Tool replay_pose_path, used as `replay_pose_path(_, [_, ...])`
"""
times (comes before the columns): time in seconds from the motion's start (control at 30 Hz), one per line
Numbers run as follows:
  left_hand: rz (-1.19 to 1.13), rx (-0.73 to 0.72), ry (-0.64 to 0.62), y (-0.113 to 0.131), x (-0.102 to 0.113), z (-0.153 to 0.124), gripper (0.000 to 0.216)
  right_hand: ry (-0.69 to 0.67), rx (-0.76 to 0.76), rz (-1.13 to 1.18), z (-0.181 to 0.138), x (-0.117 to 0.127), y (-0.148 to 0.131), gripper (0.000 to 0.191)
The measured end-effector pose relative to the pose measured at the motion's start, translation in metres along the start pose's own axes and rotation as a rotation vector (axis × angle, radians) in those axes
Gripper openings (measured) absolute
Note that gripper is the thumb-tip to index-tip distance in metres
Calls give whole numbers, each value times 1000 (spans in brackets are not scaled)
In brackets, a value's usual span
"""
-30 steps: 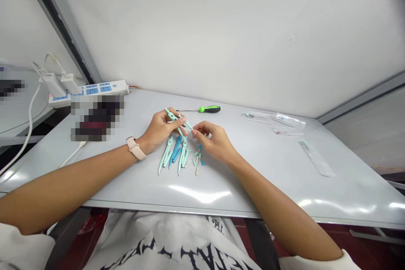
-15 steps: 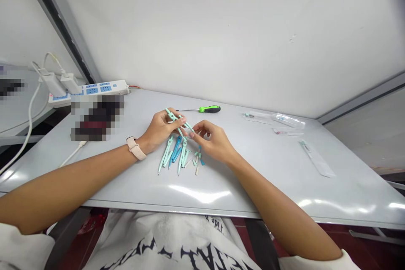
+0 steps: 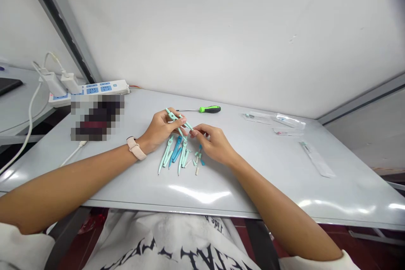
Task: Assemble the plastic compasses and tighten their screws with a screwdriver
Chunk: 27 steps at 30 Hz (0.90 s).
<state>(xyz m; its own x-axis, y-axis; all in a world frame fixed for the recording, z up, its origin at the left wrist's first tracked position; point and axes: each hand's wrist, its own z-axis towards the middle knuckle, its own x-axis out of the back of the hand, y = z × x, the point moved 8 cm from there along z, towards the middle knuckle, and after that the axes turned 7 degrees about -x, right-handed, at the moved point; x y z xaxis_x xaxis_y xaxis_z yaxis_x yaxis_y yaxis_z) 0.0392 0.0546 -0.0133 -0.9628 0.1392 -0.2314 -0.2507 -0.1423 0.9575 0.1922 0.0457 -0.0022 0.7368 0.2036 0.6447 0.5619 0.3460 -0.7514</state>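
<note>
Mint compass (image 3: 172,116) raised above counter (image 3: 268,152), legs spread, in left hand (image 3: 158,128); fingers (image 3: 179,122) closed on it, thumb across. Right hand (image 3: 215,143): fingers pinched narrow at end of one leg; cannot tell whether small piece sits between. Just below, on counter: two mint compasses (image 3: 182,158), blue compass (image 3: 175,152) between, small loose parts (image 3: 197,171) beside. Screwdriver (image 3: 210,109) behind hands.

A pale pink wristband (image 3: 136,149) and black-lettered white shirt (image 3: 172,232) are worn.
</note>
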Motion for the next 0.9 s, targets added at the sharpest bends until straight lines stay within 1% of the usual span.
replay_pose_path(0.1, [-7, 2, -2, -1, 0, 0, 41, -2, -5, 4, 0, 0, 0, 28])
replay_pose_path(0.23, [0, -2, -9, -1, 0, 1, 41, 43, -19, 39, 0, 2, 2, 17])
replay_pose_path(0.3, [4, -3, -9, -1, 1, 1, 40, 58, -33, 37, 0, 3, 4, 15])
replay_pose_path(0.43, [2, -5, -14, -2, 1, 1, 41, 32, -2, 15, 0, 2, 1, 18])
replay_pose_path(0.57, [-7, -6, -12, -2, 0, 0, 41, -1, 24, -6, -1, 0, -4, 29])
replay_pose_path(0.63, [-8, -1, -7, -1, 0, 0, 42, 11, 18, -2, -1, 0, -3, 27])
replay_pose_path(0.73, [-3, 1, 0, 0, 0, 0, 43, 53, 4, 13, 0, 3, 0, 17])
replay_pose_path(0.8, [-2, 0, 0, 0, 0, 1, 43, 64, 9, 2, 0, 4, 1, 14])
replay_pose_path(0.9, [-2, -2, -1, -1, 0, 1, 44, 47, 42, -49, 0, 2, -2, 21])
